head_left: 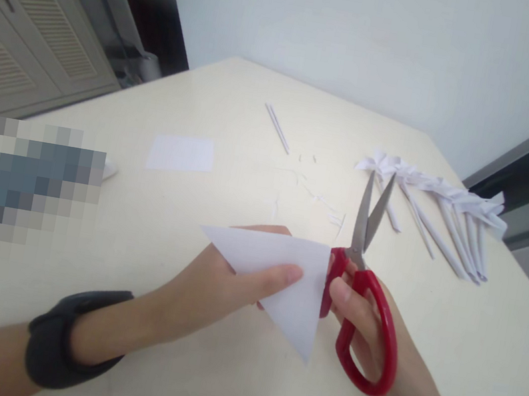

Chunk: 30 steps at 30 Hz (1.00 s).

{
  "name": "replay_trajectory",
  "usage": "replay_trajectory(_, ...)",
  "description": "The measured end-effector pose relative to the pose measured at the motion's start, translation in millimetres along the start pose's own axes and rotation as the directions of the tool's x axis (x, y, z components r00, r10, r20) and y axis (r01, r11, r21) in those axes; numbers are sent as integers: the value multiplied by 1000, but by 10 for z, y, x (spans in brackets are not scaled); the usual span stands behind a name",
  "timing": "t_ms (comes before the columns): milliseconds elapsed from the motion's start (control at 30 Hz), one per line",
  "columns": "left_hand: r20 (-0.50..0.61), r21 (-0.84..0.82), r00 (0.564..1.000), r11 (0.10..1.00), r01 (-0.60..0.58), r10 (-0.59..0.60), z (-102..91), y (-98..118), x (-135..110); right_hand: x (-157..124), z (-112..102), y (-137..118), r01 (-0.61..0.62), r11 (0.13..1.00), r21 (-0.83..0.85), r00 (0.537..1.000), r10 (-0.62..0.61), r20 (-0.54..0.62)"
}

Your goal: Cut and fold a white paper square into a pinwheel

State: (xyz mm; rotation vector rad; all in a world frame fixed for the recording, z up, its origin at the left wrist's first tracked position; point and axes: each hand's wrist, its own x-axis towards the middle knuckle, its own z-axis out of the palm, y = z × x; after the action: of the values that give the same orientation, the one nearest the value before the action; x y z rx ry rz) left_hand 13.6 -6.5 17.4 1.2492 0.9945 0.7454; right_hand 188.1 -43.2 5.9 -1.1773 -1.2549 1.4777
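Observation:
My left hand [230,280] pinches a white paper triangle [302,258], thumb on top and fingers behind it. The paper's straight right edge stands beside the red scissor handles. In my right hand [365,323] is a pair of scissors [374,297] with red loops, its metal blades parted and pointing away from me. The blades are clear of the paper. My right thumb rests over the handles; part of the fingers is hidden behind them. Thin paper scraps [335,218] lie on the table beyond the hands.
A white paper rectangle [181,154] lies to the left on the table [160,336]. Two thin paper rolls [277,128] lie farther back. Folded paper pieces [453,192] with several rolled stems [455,240] spread at the right. A pixelated patch covers the left edge.

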Motion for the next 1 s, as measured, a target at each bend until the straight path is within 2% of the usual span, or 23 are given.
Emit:
replay_trajectory(100, 31, -23, 999, 999, 22, -21, -18, 34, -12, -19, 31, -4, -29, 1000, 0, 999, 29, 46)
replay_trajectory(167, 62, -32, 998, 999, 25, -23, -27, 36, -12, -23, 44, 10, 5, 999, 33, 1000, -6, 30)
replay_trajectory(367, 87, -3, 996, 1000, 9, -9, -1, 10, 5, -23, 27, 8, 86, 993, 83, 986, -73, -150)
replay_trajectory(533, 145, 93, 986, 993, 70, -83, -28, -44, 36, -24, -7, -34, 87, 996, 28, 974, -79, -213)
replay_trajectory(800, 9, 71, 997, 995, 75, -75, 44, -55, -3, -23, -36, -12, 68, 998, 14, 967, -63, -247)
replay_trajectory(1000, 33, 86, 999, 996, 20, -23, 36, -60, 5, -18, -24, -29, 95, 995, -14, 966, -95, -242)
